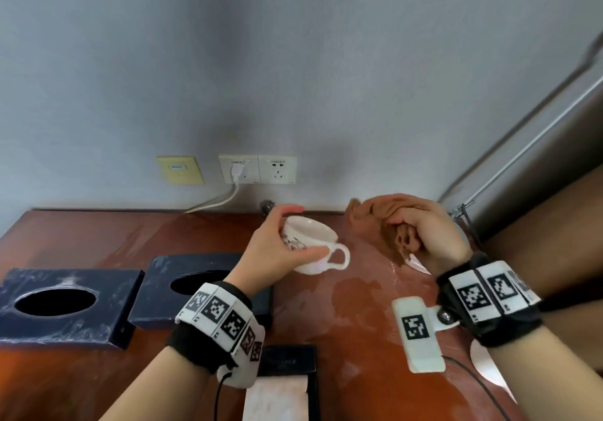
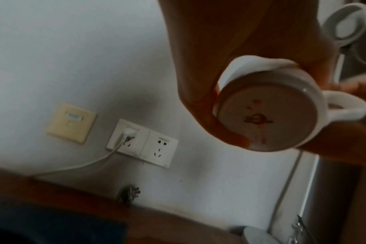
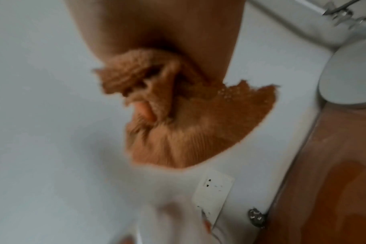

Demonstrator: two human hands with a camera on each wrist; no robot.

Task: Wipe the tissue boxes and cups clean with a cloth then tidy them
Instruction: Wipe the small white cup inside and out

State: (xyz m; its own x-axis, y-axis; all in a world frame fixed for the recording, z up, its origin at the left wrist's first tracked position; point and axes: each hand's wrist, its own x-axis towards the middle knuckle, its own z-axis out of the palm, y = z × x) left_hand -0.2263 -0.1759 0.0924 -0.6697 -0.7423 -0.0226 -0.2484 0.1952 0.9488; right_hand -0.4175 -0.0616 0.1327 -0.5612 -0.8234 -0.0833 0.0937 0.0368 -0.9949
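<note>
White ceramic, one cup (image 1: pixel 310 244) was noted at the centre of the head view, raised above the table (image 1: pixel 359 306) and tilted, its handle pointing to the right of the frame. The left hand (image 1: pixel 277 251) gripped it, fingers curled round the body and thumb over the rim. The left wrist view showed the cup's underside (image 2: pixel 267 115) bearing a red mark. The right hand (image 1: pixel 424 231), right of centre, was closed round one brown cloth (image 1: pixel 385 221), bunched, with a loose end hanging below the palm; the cloth stood near the cup but apart from it. The right wrist view confirmed the cloth (image 3: pixel 188 115) gathered in the fingers.

Two dark tissue boxes (image 1: pixel 65 303) (image 1: pixel 195 277) sat side by side on the table at the lower left, each with an oval opening on top. One further white cup (image 2: pixel 345 21) was visible at the upper right of the left wrist view, blurred. On the wall, two white sockets (image 1: pixel 257 169) and one yellowish plate (image 1: pixel 179 170) were counted, one socket carrying a plug and cable (image 1: pixel 215 203).
</note>
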